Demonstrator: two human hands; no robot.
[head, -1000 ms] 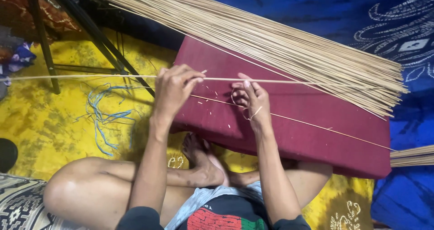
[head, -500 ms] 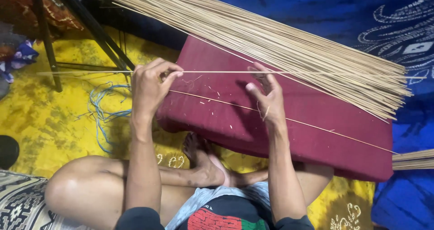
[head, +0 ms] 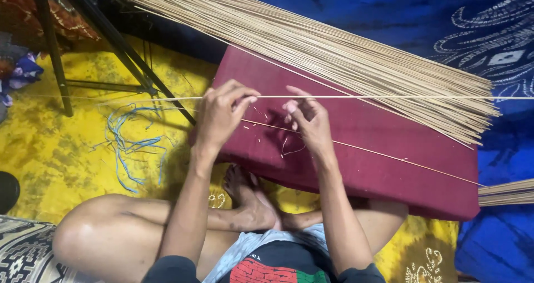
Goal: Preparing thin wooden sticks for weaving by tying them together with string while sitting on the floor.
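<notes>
1. Our left hand [head: 219,116] is closed in a pinch on a thin stick [head: 389,97], fingertips pressed together on it.
2. Our right hand [head: 308,121] is half open, fingers loosely curled; its fingertips touch the same stick, though we cannot tell if they grip it.
3. The stick runs level across the view, above the maroon cushion [head: 389,166].
4. A second stick [head: 378,152] lies slanted on the cushion, passing under our right hand.
5. A bundle [head: 345,60] of sticks rests along the cushion's far edge.
6. Blue string [head: 130,146] lies on the yellow cloth [head: 55,160] beside our left hand.
</notes>
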